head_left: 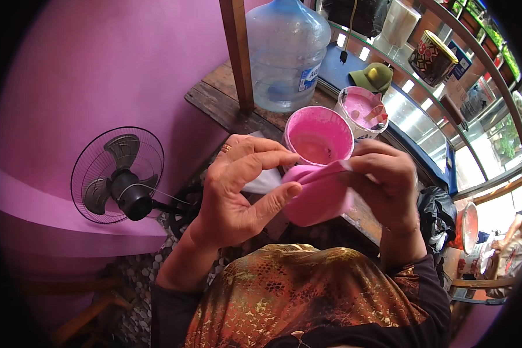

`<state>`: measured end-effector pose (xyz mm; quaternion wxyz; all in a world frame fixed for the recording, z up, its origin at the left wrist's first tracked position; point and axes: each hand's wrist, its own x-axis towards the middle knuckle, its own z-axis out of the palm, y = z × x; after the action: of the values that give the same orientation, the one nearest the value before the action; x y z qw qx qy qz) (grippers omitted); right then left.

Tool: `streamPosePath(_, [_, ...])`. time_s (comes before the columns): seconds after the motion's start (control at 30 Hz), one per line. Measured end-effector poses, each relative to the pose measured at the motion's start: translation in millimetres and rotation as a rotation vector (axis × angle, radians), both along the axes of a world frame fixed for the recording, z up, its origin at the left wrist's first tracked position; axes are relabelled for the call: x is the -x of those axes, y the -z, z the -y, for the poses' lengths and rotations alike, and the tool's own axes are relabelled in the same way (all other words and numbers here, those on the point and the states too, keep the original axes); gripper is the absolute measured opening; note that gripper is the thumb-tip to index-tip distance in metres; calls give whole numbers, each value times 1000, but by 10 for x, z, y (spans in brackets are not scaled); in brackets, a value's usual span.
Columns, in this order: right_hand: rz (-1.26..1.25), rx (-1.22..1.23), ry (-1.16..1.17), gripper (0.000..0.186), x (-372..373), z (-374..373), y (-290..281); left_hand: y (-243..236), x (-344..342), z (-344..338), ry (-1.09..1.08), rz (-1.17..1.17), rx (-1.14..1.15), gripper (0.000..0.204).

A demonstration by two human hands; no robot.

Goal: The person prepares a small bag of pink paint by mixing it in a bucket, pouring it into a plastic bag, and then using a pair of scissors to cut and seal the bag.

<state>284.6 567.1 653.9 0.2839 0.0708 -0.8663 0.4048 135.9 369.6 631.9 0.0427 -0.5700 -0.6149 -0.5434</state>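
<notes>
Between my hands hangs a soft pink piece (318, 202), sheet-like and rounded at its lower end; its exact kind I cannot make out. The thumb and fingers of my right hand (385, 177) are pinched on its upper right edge, slightly blurred. My left hand (238, 188) is beside its left edge, thumb and forefinger spread apart, with a ring on one finger. Something white (263, 181) shows behind the left hand, mostly hidden. Just beyond the pink piece stands a pink-lined bucket (319, 127) with some liquid or residue at its bottom.
A second tub (362, 107) with pink contents stands behind the bucket. Behind are a large clear water bottle (287, 55), a wooden post (236, 55), a green cap (372, 77) and a glass display case (406, 64). A black fan (124, 180) stands left, a black bag (437, 214) right.
</notes>
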Motion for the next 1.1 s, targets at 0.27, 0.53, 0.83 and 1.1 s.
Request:
streamPosePath(0.27, [48,111,-272,9,504,438,577,264,53,333,-62,72,237,17])
streamPosePath(0.53, [164,57,-265,8,359,429,809,642,-90,395,-35,224,232,11])
streamPosePath(0.83, [318,93,-188,8,-299,-93,1055,920,-710,-240,-26,314,300,8])
streamPosePath(1.1, [378,51,64,9,-978,-813,1186,1338,-1242,-1258,98,551,336,7])
